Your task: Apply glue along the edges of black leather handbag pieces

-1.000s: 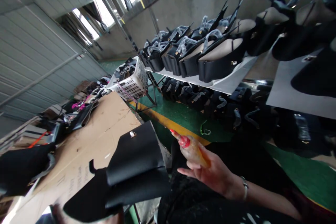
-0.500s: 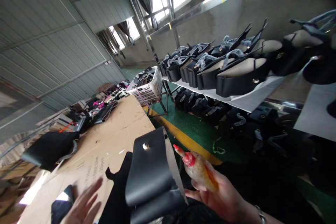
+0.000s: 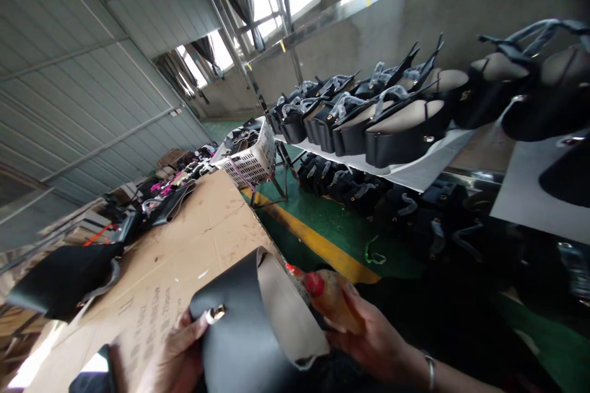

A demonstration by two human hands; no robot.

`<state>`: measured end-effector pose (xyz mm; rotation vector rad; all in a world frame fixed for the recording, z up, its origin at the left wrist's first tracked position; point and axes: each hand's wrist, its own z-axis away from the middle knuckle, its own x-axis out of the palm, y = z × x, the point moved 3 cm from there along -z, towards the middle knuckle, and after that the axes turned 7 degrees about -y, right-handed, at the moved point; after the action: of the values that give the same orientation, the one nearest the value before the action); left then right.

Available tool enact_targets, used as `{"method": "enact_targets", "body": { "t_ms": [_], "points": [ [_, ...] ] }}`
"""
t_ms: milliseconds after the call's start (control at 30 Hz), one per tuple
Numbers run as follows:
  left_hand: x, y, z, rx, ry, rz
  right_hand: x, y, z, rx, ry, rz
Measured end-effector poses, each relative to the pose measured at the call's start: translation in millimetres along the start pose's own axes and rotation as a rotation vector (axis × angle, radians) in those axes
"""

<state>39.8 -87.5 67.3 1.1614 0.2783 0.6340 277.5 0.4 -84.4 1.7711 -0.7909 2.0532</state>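
Left hand (image 3: 177, 356) curled on edge of black leather flap (image 3: 239, 325), thumb beside metal clasp (image 3: 214, 314). Right hand (image 3: 369, 338) closed around glue bottle (image 3: 329, 298), red nozzle touching flap's curled pale underside. Flap between both hands, above cardboard-covered worktop (image 3: 203, 239).

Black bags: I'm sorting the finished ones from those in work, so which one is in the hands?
The curled black flap piece with the metal clasp, near the cardboard.

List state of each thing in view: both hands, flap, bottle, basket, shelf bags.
left hand: gripping the black flap's edge
right hand: closed on the glue bottle
black flap: curled, lining showing
glue bottle: held, red nozzle at the lining
white basket: upright, holding items
shelf bags: lined up, open
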Motion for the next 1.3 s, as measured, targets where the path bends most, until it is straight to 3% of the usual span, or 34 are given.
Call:
{"method": "enact_targets", "body": {
  "t_ms": [200, 333, 533, 667, 800, 900, 1033, 1300],
  "points": [
    [14.9, 59, -13, 0.125, -0.071, -0.050, -24, -22, 1, -0.174, 0.215, -0.059],
    [26.8, 75, -31, 0.147, -0.203, -0.203, -39, -42, 6, -0.283, 0.344, -0.027],
    [37.5, 38, -75, 0.072, -0.313, -0.219, -58, -73, 11, -0.486, 0.382, 0.373],
    [27.7, 16, -98, 0.094, -0.269, -0.130, -72, -85, 11, -0.568, 0.455, 0.712],
    [20.1, 5, -107, 0.122, -0.248, -0.073, -69, -95, 7, -0.618, 0.506, 1.146],
    [22.4, -1, -103, 0.157, -0.253, -0.045, -61, -99, 1, -0.639, 0.483, 1.349],
    [25.1, -5, -98, 0.171, -0.231, -0.037, -54, -103, -8, -0.660, 0.420, 1.473],
    [14.9, -6, -103, 0.140, -0.246, -0.092, -60, -103, -18, -0.602, 0.374, 1.499]
  ]
}}
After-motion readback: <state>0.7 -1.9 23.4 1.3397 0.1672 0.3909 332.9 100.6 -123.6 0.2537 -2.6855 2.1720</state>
